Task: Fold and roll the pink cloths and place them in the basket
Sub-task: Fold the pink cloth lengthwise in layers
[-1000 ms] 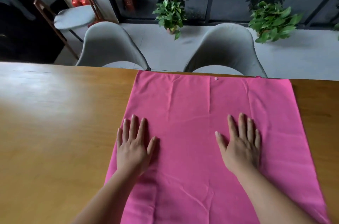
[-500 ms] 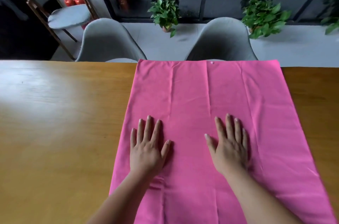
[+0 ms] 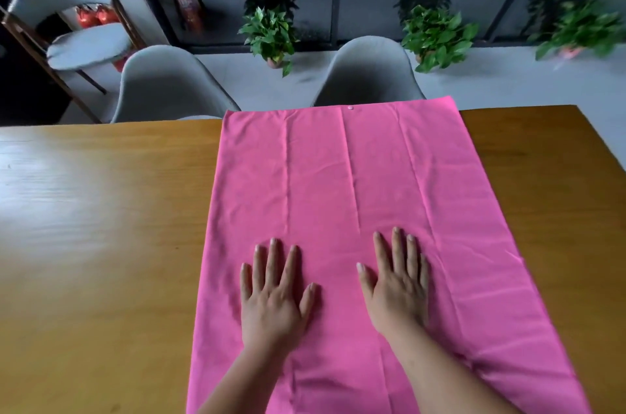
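**The cloth lies flat and no fold is made yet**

One pink cloth [image 3: 355, 183] is spread out on the brown table [image 3: 101, 244]. It fills the middle of the frame, from the bottom edge up to the far side of the table. It is one flat layer. It has a few long crease lines and some small wrinkles at the lower right. A tiny round button [image 3: 350, 107] sits at the middle of its top edge.

The left hand [image 3: 274, 298] and the right hand [image 3: 396, 291] lie palm down on the cloth, side by side, in the lower middle of the frame. The fingers [image 3: 272, 257] are straight and a bit spread. They press on the cloth and hold nothing. It looks like the hands are smoothing it flat.

So the job seems to be right at the start. This cloth is not folded and not rolled. No basket shows anywhere in the frame, and no other pink cloths show either, so I cannot tell how many are already done.

Left to do for this cloth: fold it, roll it up and put it in the basket.

Two gray chairs [image 3: 169, 85] stand behind the table, with green plants [image 3: 271, 31] on the floor further back.
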Motion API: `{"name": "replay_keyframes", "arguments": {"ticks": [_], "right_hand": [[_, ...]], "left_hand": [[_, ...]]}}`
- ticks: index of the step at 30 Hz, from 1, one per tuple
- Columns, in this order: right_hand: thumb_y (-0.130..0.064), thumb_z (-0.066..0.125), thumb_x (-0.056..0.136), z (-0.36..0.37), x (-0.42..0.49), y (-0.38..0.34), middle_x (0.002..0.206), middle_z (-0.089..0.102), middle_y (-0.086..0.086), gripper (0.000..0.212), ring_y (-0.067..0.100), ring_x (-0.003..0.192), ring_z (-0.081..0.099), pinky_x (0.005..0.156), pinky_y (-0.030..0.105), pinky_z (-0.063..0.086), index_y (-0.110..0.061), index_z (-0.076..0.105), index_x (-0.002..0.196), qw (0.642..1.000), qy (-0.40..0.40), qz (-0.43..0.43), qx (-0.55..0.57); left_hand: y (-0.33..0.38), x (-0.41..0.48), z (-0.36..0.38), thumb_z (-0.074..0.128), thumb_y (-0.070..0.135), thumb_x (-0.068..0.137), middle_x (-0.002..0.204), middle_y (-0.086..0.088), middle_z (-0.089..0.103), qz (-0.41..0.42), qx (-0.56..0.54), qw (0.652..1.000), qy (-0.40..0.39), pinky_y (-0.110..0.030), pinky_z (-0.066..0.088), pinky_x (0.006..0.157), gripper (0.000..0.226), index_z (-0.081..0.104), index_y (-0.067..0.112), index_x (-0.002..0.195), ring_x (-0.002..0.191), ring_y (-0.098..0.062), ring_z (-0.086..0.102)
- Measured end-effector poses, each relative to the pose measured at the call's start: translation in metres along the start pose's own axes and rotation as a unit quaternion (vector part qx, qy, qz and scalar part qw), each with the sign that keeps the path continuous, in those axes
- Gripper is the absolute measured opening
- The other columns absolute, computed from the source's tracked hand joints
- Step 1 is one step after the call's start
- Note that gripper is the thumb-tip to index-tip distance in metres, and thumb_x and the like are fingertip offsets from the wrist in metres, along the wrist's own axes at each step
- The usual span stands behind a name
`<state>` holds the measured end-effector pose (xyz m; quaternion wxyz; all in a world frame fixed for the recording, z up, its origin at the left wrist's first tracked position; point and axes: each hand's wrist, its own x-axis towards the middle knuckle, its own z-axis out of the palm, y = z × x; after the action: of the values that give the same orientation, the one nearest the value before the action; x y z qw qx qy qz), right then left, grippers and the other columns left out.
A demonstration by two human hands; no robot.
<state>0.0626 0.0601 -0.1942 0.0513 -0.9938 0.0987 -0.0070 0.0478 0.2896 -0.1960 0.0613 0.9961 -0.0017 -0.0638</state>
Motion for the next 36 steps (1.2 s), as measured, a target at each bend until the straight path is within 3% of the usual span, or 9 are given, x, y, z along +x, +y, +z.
{"name": "replay_keyframes", "arguments": {"ticks": [4,7,12,18,22,25,31,36], "right_hand": [[-0.069,0.029,0.099,-0.003,0.005,0.015,0.175,0.011,0.004,0.075,0.03,0.161,0.01,0.127,0.053,0.018,-0.032,0.029,0.165,1.0,-0.017,-0.015,-0.008],[-0.066,0.032,0.099,-0.012,-0.021,0.044,0.175,0.013,0.007,0.076,0.031,0.161,0.008,0.127,0.053,0.017,-0.029,0.03,0.164,1.0,0.008,0.026,-0.01],[-0.068,0.03,0.097,-0.008,-0.075,0.085,0.175,0.011,0.007,0.077,0.032,0.161,0.008,0.128,0.053,0.017,-0.03,0.029,0.165,0.997,0.003,0.069,-0.027],[-0.075,0.012,0.095,-0.007,-0.061,0.08,0.175,0.004,0.008,0.084,0.033,0.161,0.002,0.127,0.055,0.016,-0.03,0.021,0.167,0.994,-0.031,0.099,-0.015],[-0.067,0.026,0.1,-0.022,-0.101,0.067,0.176,0.003,0.008,0.077,0.033,0.162,0.001,0.127,0.055,0.012,-0.028,0.018,0.167,0.997,0.011,0.077,0.003],[-0.067,0.031,0.099,-0.008,-0.146,0.062,0.175,0.01,0.01,0.078,0.035,0.161,0.008,0.127,0.056,0.017,-0.027,0.026,0.166,0.999,-0.027,0.035,0.0],[-0.079,-0.001,0.089,-0.012,-0.13,0.071,0.175,-0.015,0.005,0.092,0.031,0.161,-0.011,0.129,0.053,0.006,-0.032,0.003,0.168,0.991,-0.125,0.04,-0.02],[-0.068,0.025,0.099,-0.034,-0.192,0.06,0.176,0.004,0.009,0.077,0.033,0.161,0.001,0.127,0.057,0.016,-0.03,0.018,0.166,0.998,-0.057,0.019,0.02]], "left_hand": [[-0.009,0.015,-0.004,0.013,0.084,0.097,0.176,-0.001,-0.01,0.018,0.02,0.999,-0.027,-0.056,0.003,0.13,0.085,0.001,0.038,0.168,0.161,-0.026,-0.019],[-0.018,-0.007,-0.007,0.021,0.077,0.101,0.176,-0.007,-0.011,0.025,0.014,1.0,-0.006,-0.059,0.006,0.129,0.084,0.001,0.032,0.168,0.161,-0.03,-0.016],[-0.045,-0.054,0.0,0.033,0.073,0.102,0.177,0.001,0.001,0.06,0.011,0.998,0.009,-0.056,0.014,0.129,0.079,0.011,0.036,0.168,0.163,-0.029,-0.005],[-0.04,-0.041,0.002,0.016,0.075,0.103,0.176,-0.006,-0.01,0.044,0.026,0.999,-0.017,-0.057,0.006,0.129,0.08,0.003,0.031,0.169,0.161,-0.031,-0.016],[-0.026,-0.089,-0.002,0.033,0.067,0.105,0.176,-0.006,-0.008,0.105,0.007,0.994,0.006,-0.059,0.007,0.13,0.08,0.005,0.028,0.169,0.162,-0.033,-0.01],[-0.026,-0.124,0.009,0.035,0.073,0.102,0.177,-0.002,0.0,0.113,0.011,0.993,-0.017,-0.06,0.01,0.129,0.081,0.01,0.034,0.168,0.163,-0.032,-0.005],[-0.029,-0.111,0.01,0.014,0.081,0.1,0.174,-0.001,-0.019,0.113,0.045,0.991,-0.058,-0.059,0.0,0.129,0.083,-0.011,0.037,0.166,0.159,-0.029,-0.025],[-0.034,-0.165,-0.002,0.017,0.074,0.103,0.176,-0.003,-0.012,0.12,0.04,0.991,-0.034,-0.059,0.001,0.129,0.08,-0.006,0.033,0.168,0.161,-0.03,-0.015]]}}
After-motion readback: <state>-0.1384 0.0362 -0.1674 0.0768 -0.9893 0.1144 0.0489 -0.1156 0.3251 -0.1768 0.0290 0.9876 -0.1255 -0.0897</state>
